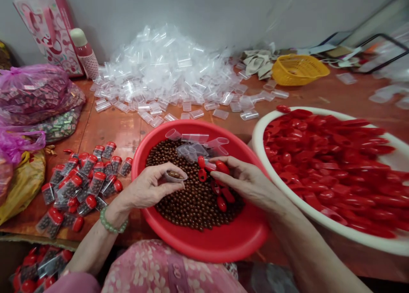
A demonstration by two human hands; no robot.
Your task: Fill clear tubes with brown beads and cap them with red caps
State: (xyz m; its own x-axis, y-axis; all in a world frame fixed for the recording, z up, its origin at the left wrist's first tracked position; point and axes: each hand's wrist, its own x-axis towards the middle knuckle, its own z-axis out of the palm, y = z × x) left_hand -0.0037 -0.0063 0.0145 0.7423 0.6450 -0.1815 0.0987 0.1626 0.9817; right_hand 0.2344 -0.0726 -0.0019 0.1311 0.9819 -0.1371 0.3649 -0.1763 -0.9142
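Note:
My left hand (148,186), with a green bead bracelet at the wrist, holds a clear plastic tube (175,176) with brown balls inside, its open end facing right. My right hand (238,175) pinches a red cap (223,167) between thumb and fingers. Both hands are over a red basin (204,252) of small brown balls (188,205). Loose clear tubes (193,150) lie on the balls at the back of the basin. More red caps (221,203) lie on the balls just below my right hand.
A white basin (259,135) heaped with red caps stands at right. Clear tubes (166,67) are piled behind. Filled containers (86,182) lie at left beside plastic bags (35,97). At the back are a bottle (84,54), a gift bag (47,33) and a yellow basket (298,70).

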